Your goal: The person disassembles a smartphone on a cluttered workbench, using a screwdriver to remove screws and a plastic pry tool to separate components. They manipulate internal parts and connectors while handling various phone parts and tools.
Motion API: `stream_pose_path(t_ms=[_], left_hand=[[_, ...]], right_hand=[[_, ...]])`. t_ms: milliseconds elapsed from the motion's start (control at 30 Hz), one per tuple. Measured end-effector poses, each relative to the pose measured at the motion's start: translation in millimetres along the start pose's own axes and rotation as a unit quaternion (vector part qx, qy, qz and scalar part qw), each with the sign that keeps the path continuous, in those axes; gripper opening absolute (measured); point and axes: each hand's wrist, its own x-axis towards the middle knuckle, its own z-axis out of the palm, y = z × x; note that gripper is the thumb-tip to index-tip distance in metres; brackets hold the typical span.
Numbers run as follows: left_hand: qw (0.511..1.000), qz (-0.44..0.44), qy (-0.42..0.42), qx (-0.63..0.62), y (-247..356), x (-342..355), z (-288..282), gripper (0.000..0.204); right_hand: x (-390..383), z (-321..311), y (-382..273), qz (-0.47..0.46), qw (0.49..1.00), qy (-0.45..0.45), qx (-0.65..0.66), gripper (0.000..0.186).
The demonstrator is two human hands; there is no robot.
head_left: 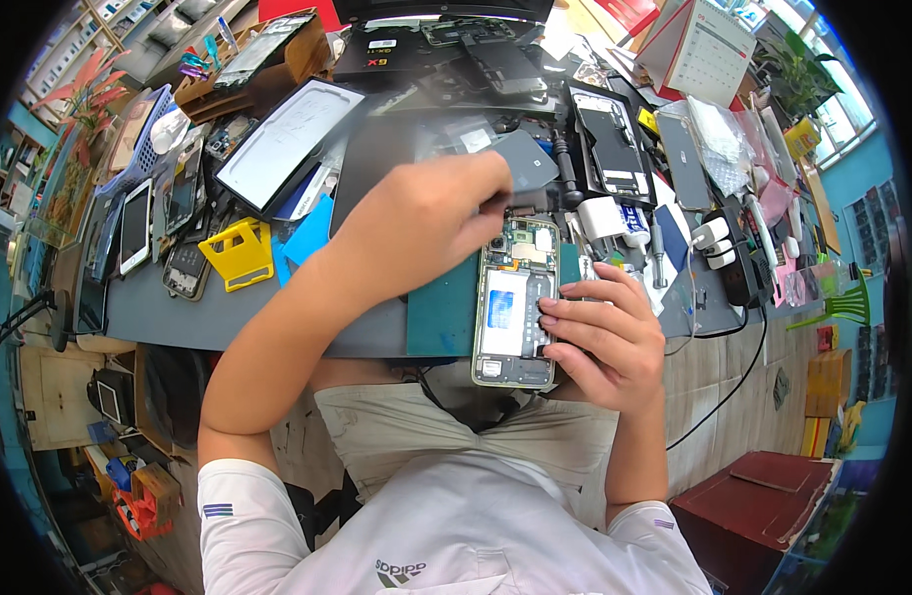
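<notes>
An opened smartphone [498,342] lies at the front edge of the desk, its battery, circuit board and camera module exposed. Part of it rests over a green mat [439,315]. My right hand [611,337] grips the phone's right side, fingertips and thumb along the edge beside the battery. Just above the phone's upper end is my left hand [431,218], slightly blurred, with its fingers curled in a pinch. Whatever those fingertips hold, if anything, is hidden. Beyond them lies a dark grey flat panel [523,159].
A yellow phone stand [238,254], a white box lid [289,139] and several dismantled phones crowd the left. Toward the right are a screwdriver [657,253], a black frame tray [611,144], white chargers [714,238] and a hanging black cable [729,382]. A desk calendar [696,55] stands behind.
</notes>
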Motion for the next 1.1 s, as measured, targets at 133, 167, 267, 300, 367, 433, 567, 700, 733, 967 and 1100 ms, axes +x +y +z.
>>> stream_pose_path(t_ms=[133,167,267,300,367,433,567,700,733,967,1100], left_hand=[[0.993,-0.047,0.075,-0.072,-7.8,3.0,-3.6,0.02],[0.992,-0.062,0.077,-0.077,-9.3,4.1,-5.7,0.019],[0.984,-0.107,0.118,-0.084,-10.4,6.7,-7.3,0.021],[0.982,-0.114,0.125,-0.087,-12.5,6.9,-6.9,0.023],[0.983,-0.114,0.136,-0.057,-17.2,6.4,-6.8,0.024],[0.983,-0.121,0.135,-0.023,-22.1,6.7,-4.7,0.025],[0.981,-0.135,0.125,0.061,-29.3,7.4,-5.4,0.028],[0.974,-0.114,0.125,0.148,-36.1,6.9,-7.3,0.032],[0.97,-0.107,0.136,0.173,-36.5,6.7,-7.1,0.033],[0.986,-0.033,0.123,0.112,-24.9,8.5,-16.5,0.025],[0.998,-0.026,-0.031,-0.038,3.5,2.7,-13.7,0.015]], right_hand=[[8.5,-5.2,5.9,-0.014,1.0,-0.013,0.01,0.027],[10.3,-6.2,7.7,-0.016,1.0,-0.015,0.014,0.027],[13.7,-10.0,13.7,-0.009,1.0,0.008,0.022,0.025],[12.9,-11.2,14.9,-0.006,1.0,0.019,0.015,0.023],[9.0,-11.1,20.4,0.0,0.999,0.049,0.007,0.022],[4.8,-11.9,25.3,0.003,0.997,0.077,-0.005,0.019],[-1.3,-12.4,27.6,0.027,0.989,0.148,0.01,0.011],[-18.7,-10.2,39.1,0.06,0.965,0.248,0.063,0.023],[-24.3,-8.2,43.2,0.078,0.952,0.281,0.093,0.024],[-36.2,-9.4,53.2,0.157,0.883,0.368,0.244,0.029],[-34.4,-8.9,50.7,0.173,0.884,0.355,0.249,0.029]])
